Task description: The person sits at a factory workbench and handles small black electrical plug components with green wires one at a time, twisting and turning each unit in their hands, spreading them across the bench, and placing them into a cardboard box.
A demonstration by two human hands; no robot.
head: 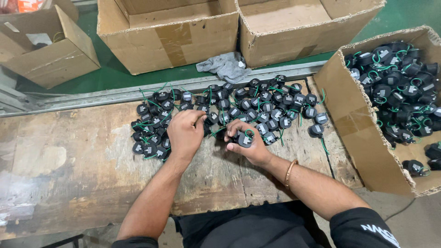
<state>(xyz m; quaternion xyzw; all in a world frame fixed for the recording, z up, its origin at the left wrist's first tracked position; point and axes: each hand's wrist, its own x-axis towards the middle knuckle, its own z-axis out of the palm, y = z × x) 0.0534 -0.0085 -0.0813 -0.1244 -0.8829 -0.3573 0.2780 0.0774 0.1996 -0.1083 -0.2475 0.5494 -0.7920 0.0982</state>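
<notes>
Where wood bench (69, 170) wears pale: black parts (257, 108) w/ green ties.

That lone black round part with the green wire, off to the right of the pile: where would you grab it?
Pinch the lone black part by its round body from above, probably; it lies flat, apart from the pile, with its green wire trailing toward the table edge.

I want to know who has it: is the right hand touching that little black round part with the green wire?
Touching. The head view shows the right hand with fingers curled around the black round part, no gap between them.
</notes>
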